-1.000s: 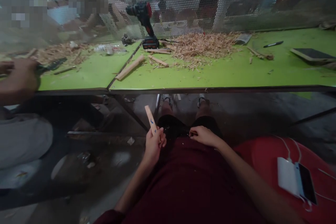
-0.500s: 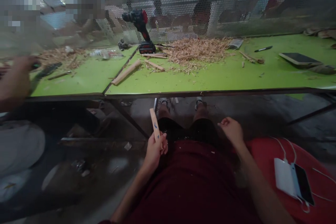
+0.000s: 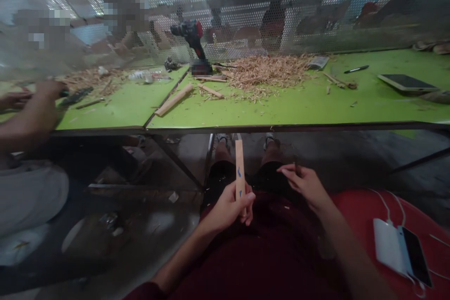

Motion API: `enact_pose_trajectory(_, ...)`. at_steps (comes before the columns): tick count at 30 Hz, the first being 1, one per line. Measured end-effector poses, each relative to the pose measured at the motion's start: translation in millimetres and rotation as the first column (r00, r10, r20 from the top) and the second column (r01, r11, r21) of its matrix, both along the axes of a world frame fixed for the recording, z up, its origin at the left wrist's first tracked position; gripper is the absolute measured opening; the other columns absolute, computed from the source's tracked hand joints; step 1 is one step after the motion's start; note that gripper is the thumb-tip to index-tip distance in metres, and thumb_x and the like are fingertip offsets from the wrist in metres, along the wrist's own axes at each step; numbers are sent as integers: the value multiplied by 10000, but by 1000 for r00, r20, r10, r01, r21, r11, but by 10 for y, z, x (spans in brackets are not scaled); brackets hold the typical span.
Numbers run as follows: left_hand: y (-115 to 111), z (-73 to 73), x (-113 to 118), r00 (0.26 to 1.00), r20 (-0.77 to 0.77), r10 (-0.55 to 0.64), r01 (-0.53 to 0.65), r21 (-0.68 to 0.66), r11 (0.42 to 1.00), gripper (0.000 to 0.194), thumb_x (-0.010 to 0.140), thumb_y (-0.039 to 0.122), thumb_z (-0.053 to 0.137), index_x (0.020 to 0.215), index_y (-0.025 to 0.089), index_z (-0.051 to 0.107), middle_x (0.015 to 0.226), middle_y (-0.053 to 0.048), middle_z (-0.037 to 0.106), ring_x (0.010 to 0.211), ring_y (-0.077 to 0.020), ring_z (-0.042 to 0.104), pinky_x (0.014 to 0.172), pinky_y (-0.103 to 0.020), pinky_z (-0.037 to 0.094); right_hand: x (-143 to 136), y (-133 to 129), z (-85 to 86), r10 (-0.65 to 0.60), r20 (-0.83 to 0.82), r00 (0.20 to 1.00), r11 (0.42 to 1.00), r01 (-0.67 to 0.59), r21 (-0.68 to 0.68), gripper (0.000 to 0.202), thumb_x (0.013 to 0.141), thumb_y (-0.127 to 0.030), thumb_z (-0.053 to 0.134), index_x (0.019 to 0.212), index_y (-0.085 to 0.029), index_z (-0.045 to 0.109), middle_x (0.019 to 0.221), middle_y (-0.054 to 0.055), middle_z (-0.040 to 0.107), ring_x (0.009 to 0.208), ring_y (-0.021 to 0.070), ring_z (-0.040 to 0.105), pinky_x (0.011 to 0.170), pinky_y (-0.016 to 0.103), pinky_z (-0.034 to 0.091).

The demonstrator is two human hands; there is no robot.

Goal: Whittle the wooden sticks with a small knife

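I have the left hand [image 3: 228, 205] pinching the lower part of a wooden strip [image 3: 239, 164] over the lap, nearer me than the tabletop [image 3: 225, 115]. The right hand [image 3: 309, 185] sits apart, fingers partly curled; I can't tell whether its grip holds anything. Since the earlier frame, the strip has moved rightward and straightened upright.

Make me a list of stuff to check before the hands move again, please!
1. Stick held: ok, the left hand grips its near end.
2. Blue marks showing: ok, they are uncovered.
3. Right hand free: cannot tell, something dark shows by its fingers.
4. Drill out of the way: ok, it stands at the back of the table.
5. Shavings cleared: not ok, they are heaped there.
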State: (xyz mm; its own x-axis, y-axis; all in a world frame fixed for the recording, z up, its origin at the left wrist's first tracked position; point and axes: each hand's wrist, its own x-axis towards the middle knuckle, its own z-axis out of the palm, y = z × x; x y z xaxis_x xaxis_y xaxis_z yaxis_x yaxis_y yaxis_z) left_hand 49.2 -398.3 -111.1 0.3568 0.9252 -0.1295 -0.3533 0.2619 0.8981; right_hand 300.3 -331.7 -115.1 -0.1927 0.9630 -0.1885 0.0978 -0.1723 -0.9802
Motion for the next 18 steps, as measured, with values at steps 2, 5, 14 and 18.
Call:
enact_pose_trajectory(2, 10, 56, 28, 1000, -15, -16, 16, -9, 1000, 535, 840, 620, 885, 839, 228, 520, 590, 40, 583, 412, -114, 520, 446, -248, 435, -300, -96, 161, 17, -78, 997, 1000, -17, 6, 489, 846, -657, 847, 984, -191, 793, 594, -77, 370, 544, 107, 287, 515, 271, 191)
enact_pose_trajectory(5, 23, 109, 68, 988, -113, 105, -101, 40, 994, 385, 870, 499, 874, 901, 189, 647, 660, -19, 644, 549, -165, 592, 530, -276, 460, -659, -191, 309, 80, -179, 981, 997, -82, -3, 484, 836, -619, 861, 1035, -183, 797, 590, -87, 392, 531, 95, 290, 490, 251, 208)
enact_pose_trajectory(14, 117, 111, -62, 940, -323, 112, -30, 250, 968, 222, 891, 375, 836, 933, 169, 767, 834, -58, 732, 737, -193, 605, 679, -278, 508, -756, -208, 331, 136, -267, 954, 973, -179, -146, 393, 751, -495, 963, 914, -209, 749, 753, -17, 628, 634, 123, 536, 598, 257, 453)
enact_pose_trajectory(18, 280, 170, -267, 925, -275, 262, -197, 241, 950, 510, 944, 666, 711, 749, 215, 575, 577, 29, 533, 524, -130, 466, 542, -242, 415, -657, -181, 384, 292, -183, 939, 939, -318, -134, 395, 826, -580, 887, 887, -221, 734, 745, -2, 670, 637, 142, 549, 611, 272, 452)
